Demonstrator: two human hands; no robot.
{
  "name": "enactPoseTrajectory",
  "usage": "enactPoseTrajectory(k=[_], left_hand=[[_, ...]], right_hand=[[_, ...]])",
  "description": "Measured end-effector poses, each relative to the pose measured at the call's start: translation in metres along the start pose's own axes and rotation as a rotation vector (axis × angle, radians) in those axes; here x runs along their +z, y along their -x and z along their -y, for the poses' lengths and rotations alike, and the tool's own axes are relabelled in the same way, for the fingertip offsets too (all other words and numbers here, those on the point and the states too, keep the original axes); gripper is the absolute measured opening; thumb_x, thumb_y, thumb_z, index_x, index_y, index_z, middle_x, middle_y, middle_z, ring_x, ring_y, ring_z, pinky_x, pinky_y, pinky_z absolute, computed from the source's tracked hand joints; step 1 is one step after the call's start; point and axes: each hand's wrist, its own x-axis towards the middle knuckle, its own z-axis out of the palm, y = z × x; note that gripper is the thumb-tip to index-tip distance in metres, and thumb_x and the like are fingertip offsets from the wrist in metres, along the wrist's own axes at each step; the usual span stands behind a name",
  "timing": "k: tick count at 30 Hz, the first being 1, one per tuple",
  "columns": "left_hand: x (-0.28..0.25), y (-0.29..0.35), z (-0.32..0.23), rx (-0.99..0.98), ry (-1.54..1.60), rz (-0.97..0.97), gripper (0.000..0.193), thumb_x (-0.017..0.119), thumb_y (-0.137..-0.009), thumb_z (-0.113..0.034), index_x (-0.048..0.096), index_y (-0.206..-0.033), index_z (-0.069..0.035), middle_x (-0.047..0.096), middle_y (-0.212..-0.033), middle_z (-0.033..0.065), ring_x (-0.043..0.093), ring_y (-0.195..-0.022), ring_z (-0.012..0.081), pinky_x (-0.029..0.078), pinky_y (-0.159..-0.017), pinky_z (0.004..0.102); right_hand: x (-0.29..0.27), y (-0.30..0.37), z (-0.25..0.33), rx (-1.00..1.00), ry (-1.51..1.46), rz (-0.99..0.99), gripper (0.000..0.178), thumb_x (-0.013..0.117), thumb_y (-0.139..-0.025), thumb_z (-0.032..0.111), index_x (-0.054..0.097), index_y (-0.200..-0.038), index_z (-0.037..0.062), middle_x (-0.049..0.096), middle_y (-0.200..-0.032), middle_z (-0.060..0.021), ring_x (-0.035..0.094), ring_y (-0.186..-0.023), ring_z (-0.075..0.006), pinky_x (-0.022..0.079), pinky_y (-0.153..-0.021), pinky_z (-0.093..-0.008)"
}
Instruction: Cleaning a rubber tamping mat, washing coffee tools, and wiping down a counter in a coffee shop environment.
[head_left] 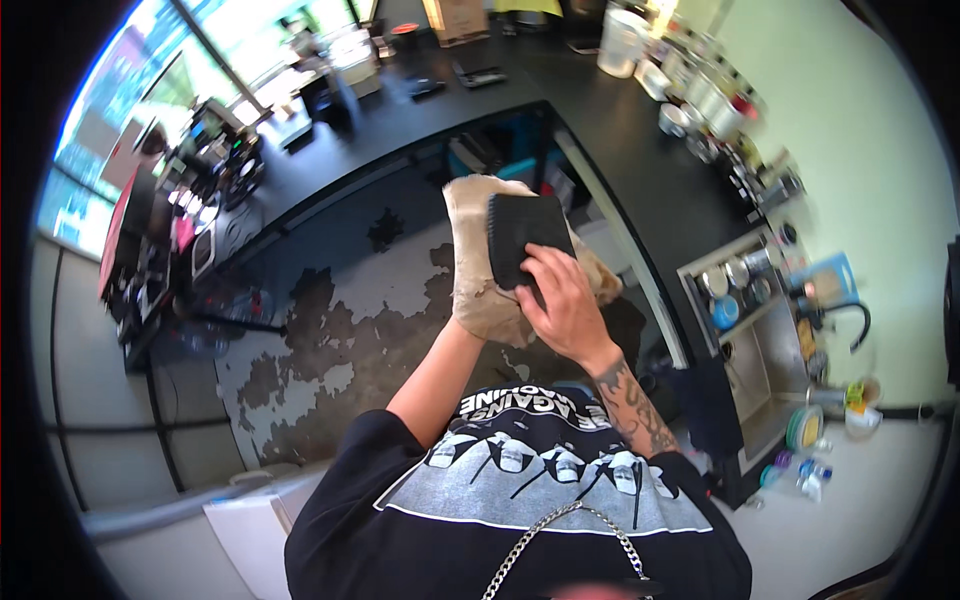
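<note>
The patchy grey floor (375, 270) fills the middle and left of the frame below me, with a black countertop (640, 150) running across the top and down the right side. My black T-shirt (400, 540) takes up the lower middle, and a steel sink (772, 375) sits at the right.

At the centre of the frame is a beige cloth (470, 225), covering my left hand completely; only the bare forearm (430, 385) comes out below it. I cannot tell whether that hand is spread or closed, or whether the cloth is worn or just draped.

Over the cloth, just right of centre, lies a flat black rectangular pad (515, 225) with a ribbed left edge. My right hand (565, 305) is on its lower part, fingers bent over its face and thumb near its lower edge; whether they pinch it or only press, I cannot tell.

I judge the step in hand to be steadying the pad against the cloth. Shifting it calls for firm support from beneath and light, even pressure from my right fingertips.
</note>
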Motion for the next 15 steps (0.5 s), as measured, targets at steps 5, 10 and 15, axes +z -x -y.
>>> enactPoseTrajectory(k=[5, 10, 15], left_hand=[[-0.058, 0.037, -0.036, 0.08, -0.197, -0.07, 0.051, 0.066, -0.098, -0.04, 0.063, -0.137, -0.007, 0.068, -0.132, 0.0078, 0.063, -0.12, 0.0226, 0.049, -0.107, 0.0362], [-0.072, 0.076, -0.052, 0.166, -0.814, 0.005, 0.055, 0.067, -0.097, -0.043, 0.061, -0.139, -0.009, 0.066, -0.133, 0.0072, 0.062, -0.121, 0.0228, 0.047, -0.109, 0.0366], [-0.108, 0.085, -0.071, 0.159, -1.308, 0.049, 0.05, 0.073, -0.092, -0.03, 0.063, -0.136, -0.008, 0.065, -0.134, 0.0074, 0.059, -0.123, 0.025, 0.042, -0.113, 0.0381]], right_hand=[[0.053, 0.036, -0.042, 0.348, -0.634, -0.148, 0.033, 0.057, -0.107, 0.017, 0.061, -0.137, 0.0019, 0.061, -0.146, -0.0141, 0.059, -0.133, -0.0251, 0.046, -0.112, -0.0382], [0.143, 0.071, -0.077, 1.178, -1.78, 0.505, 0.038, 0.061, -0.108, 0.023, 0.061, -0.143, 0.0073, 0.07, -0.134, -0.0075, 0.066, -0.125, -0.023, 0.055, -0.106, -0.0466], [0.158, 0.034, -0.053, 0.682, -2.538, 0.375, 0.072, 0.057, -0.106, 0.056, 0.048, -0.157, 0.0067, 0.057, -0.154, -0.0167, 0.056, -0.139, -0.0361, 0.051, -0.112, -0.0542]])
